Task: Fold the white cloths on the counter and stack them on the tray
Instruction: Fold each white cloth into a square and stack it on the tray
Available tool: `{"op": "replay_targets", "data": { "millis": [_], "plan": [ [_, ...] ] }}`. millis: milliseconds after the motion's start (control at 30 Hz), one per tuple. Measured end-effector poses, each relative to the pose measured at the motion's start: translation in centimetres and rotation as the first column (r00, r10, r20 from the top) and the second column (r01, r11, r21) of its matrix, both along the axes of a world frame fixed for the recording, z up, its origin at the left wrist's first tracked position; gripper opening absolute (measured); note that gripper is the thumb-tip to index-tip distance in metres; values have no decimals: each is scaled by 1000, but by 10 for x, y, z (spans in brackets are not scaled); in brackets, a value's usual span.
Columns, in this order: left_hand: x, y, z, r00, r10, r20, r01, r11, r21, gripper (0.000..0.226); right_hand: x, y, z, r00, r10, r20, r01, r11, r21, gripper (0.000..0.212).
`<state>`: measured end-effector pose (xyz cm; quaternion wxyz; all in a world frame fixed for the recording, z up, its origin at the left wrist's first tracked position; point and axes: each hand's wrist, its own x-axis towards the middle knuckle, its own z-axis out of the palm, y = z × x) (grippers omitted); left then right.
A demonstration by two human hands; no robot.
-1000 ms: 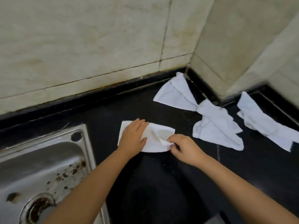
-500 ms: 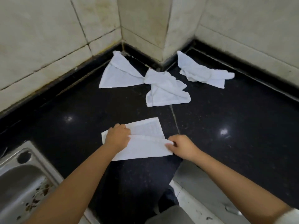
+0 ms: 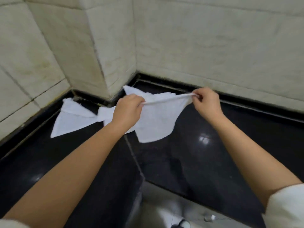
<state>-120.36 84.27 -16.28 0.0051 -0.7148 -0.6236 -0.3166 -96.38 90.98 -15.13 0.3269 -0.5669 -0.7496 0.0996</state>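
Holding one cloth (image 3: 156,119), two cloths lying

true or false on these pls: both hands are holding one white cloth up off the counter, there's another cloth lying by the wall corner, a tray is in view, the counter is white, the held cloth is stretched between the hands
1. Both hands hold one cloth up: true. The left hand and the right hand each pinch the top edge of the held cloth.
2. Another cloth lies by the wall corner: true, the crumpled cloth.
3. A tray is in view: false, none shows.
4. The counter is white: false. The counter is glossy black.
5. Stretched between the hands: true.
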Motion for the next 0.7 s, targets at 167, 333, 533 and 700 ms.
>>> {"op": "replay_targets", "data": {
  "millis": [167,333,533,700],
  "plan": [
    [97,49,9,986,-162,-35,163,986,24,27,105,1,16,989,-147,-16,148,973,175,16],
    [162,40,-56,879,-464,-113,396,840,-371,19,205,-40,-48,943,97,319,-49,987,-155,18],
    [205,6,-122,713,-699,-47,366,429,-826,16,237,-91,-127,805,500,319,-24,565,-825,20],
    [208,10,-123,673,-738,40,265,190,-945,25,241,-83,-131,836,534,126,-46,297,-954,20]
  ]
}}
